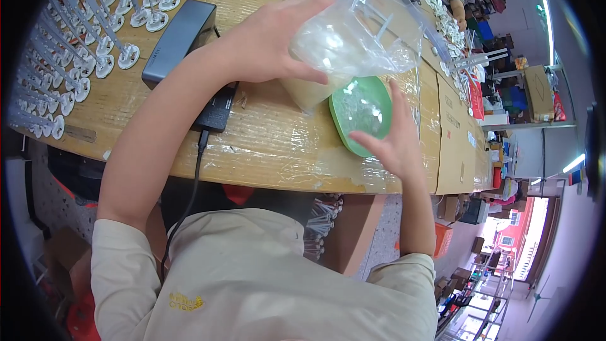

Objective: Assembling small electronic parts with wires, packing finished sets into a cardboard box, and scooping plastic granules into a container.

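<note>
My left hand is closed round a clear plastic bag, its thumb at the near side and its fingers partly behind the film. Whitish contents fill the lower part of the bag, which tilts beside a green bowl. Small shiny clear pieces lie in the bowl. At the bowl's right side my right hand has thumb and fingers spread apart. Its thumb reaches over the bowl's near right part; whether it touches the rim I cannot tell.
A dark grey box-shaped device and a black adapter with a cable lie left of the bag. Many thin strips on white round bases stand at the far left. White parts heap at the back right, near another person's arm.
</note>
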Motion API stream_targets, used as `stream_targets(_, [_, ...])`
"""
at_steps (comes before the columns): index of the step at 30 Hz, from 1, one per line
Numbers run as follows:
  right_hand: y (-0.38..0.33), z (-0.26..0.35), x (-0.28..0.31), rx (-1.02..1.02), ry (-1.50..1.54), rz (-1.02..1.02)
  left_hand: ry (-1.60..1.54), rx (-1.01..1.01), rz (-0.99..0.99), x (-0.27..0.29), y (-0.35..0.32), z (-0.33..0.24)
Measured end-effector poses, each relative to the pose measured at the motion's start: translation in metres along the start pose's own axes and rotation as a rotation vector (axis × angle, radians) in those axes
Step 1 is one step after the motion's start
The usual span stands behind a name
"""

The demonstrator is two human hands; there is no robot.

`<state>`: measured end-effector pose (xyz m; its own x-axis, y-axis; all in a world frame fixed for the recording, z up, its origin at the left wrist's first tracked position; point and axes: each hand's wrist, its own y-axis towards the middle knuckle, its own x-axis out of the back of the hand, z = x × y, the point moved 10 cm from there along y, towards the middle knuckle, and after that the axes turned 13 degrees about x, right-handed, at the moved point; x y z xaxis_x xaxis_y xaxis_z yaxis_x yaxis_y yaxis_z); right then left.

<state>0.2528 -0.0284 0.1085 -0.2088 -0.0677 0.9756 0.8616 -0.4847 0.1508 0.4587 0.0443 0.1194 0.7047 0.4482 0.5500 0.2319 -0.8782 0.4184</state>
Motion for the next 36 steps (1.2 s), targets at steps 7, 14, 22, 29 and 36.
stream_targets(7, [0.003,0.006,-0.004,-0.062,0.104,-0.009,-0.068,0.024,0.064,0.002,0.001,-0.005])
stream_targets(14, [-0.004,0.015,-0.008,0.057,0.07,0.019,-0.017,0.007,0.004,0.006,-0.003,-0.007])
stream_targets(22, [-0.006,0.016,-0.009,0.111,0.09,-0.01,-0.02,0.061,0.058,0.002,-0.001,-0.002])
stream_targets(29, [-0.008,0.019,-0.008,0.17,0.036,-0.038,-0.031,0.062,0.091,-0.001,0.001,-0.004])
stream_targets(36, [-0.012,0.026,-0.002,0.21,-0.086,-0.113,-0.027,0.044,0.061,0.001,0.0,-0.004])
